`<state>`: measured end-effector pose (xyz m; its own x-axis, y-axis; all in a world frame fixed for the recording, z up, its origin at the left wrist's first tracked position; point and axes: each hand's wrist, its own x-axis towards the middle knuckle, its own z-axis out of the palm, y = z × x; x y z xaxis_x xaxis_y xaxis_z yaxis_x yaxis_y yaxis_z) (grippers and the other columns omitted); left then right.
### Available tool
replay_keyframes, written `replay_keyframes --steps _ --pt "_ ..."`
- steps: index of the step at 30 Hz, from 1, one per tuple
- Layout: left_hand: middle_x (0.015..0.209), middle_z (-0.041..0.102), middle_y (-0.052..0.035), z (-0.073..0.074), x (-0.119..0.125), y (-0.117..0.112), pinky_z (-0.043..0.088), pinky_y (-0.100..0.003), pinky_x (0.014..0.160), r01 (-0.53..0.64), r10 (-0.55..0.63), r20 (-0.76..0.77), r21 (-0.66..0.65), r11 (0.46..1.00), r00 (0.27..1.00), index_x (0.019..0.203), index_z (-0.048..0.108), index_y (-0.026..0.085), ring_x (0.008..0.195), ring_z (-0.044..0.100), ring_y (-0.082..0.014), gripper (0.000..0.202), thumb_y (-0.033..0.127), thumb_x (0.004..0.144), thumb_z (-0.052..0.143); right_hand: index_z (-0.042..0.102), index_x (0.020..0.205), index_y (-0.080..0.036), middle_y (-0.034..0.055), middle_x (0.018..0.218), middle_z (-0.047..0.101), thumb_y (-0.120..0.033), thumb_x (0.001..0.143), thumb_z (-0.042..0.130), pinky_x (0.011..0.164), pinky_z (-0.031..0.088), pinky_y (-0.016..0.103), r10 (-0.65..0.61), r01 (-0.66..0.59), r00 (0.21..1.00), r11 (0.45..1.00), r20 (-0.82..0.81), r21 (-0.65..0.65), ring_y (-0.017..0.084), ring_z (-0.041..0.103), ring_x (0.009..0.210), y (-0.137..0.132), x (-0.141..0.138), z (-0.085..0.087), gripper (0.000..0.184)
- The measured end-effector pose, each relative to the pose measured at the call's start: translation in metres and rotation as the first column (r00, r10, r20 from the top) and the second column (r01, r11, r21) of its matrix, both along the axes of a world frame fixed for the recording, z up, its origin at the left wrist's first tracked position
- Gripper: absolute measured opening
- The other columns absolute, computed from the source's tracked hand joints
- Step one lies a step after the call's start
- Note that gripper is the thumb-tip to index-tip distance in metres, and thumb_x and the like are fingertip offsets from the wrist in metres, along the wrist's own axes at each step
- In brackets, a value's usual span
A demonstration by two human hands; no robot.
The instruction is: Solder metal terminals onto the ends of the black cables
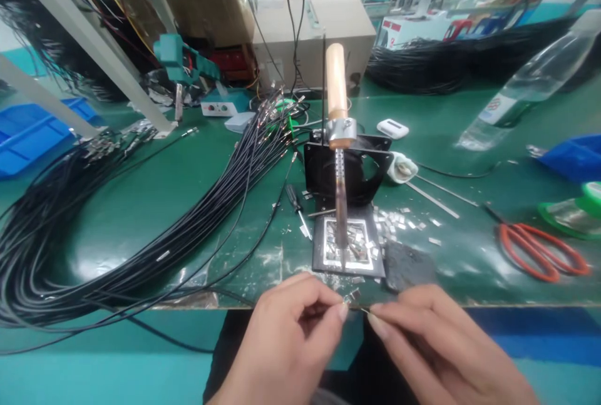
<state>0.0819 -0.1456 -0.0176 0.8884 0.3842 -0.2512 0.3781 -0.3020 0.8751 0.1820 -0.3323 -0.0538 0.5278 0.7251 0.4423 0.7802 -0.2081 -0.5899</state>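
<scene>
My left hand (286,336) is at the near table edge, thumb and forefinger pinched on a small metal terminal (352,297). My right hand (436,345) sits beside it, fingertips pinched on a thin wire end (365,310) that points at the terminal. Just beyond the fingers a soldering iron (339,142) with a wooden handle stands in its black stand, tip down over a small tray (347,248) of solder and metal bits. A large bundle of black cables (141,217) sweeps across the left of the green table.
Red-handled scissors (539,248) lie at the right, near a solder spool (575,211) and a blue bin (575,158). A clear bottle (530,86) lies at the back right. A small screwdriver (295,201), loose metal pieces (399,220), a dark sponge (408,264) and a beige box (310,35) surround the stand.
</scene>
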Motion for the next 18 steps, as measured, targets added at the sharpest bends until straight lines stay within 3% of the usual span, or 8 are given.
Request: replay_keyframes --steps 3,8,14,18 --pt "0.080 0.068 -0.0034 0.003 0.004 0.003 0.047 -0.028 0.069 -0.031 0.026 -0.052 -0.093 0.995 0.998 0.082 0.074 0.018 0.075 0.060 -0.0174 0.026 0.040 0.092 0.066 0.075 0.101 -0.014 0.0067 0.105 0.059 -0.024 0.100 0.064 0.078 0.057 0.000 -0.046 0.046 0.999 0.999 0.009 0.010 -0.003 0.062 0.089 0.005 -0.001 0.000 0.015" --pt "0.074 0.063 -0.0019 0.008 0.007 0.004 0.043 -0.026 0.063 -0.047 0.031 -0.089 -0.184 0.982 0.996 0.083 0.072 0.016 0.067 0.054 -0.0148 0.020 0.034 0.088 0.066 0.078 0.098 -0.017 0.0018 0.126 0.064 -0.027 0.101 0.062 0.108 0.053 -0.002 -0.080 0.082 0.990 0.996 0.117 -0.015 -0.003 0.064 0.117 0.010 -0.001 -0.002 0.019" --pt "0.071 0.061 -0.0014 0.010 0.008 0.007 0.045 -0.026 0.064 -0.044 -0.001 -0.145 -0.311 0.949 0.989 0.089 0.072 0.013 0.067 0.055 -0.0147 0.024 0.036 0.091 0.065 0.077 0.100 -0.018 -0.0040 0.128 0.064 -0.024 0.100 0.063 0.114 0.047 -0.004 -0.103 0.100 0.990 0.994 0.096 0.034 -0.007 0.063 0.121 0.016 -0.005 -0.009 0.015" --pt "0.068 0.061 -0.0008 0.012 0.011 0.012 0.043 -0.026 0.061 -0.069 -0.012 -0.204 -0.385 0.920 0.979 0.103 0.073 0.011 0.064 0.055 -0.0146 0.034 0.042 0.091 0.067 0.076 0.103 -0.019 -0.0058 0.129 0.064 -0.022 0.100 0.063 0.115 0.044 -0.007 -0.127 0.123 0.989 0.991 0.082 0.048 -0.009 0.062 0.123 0.020 -0.008 -0.009 0.014"
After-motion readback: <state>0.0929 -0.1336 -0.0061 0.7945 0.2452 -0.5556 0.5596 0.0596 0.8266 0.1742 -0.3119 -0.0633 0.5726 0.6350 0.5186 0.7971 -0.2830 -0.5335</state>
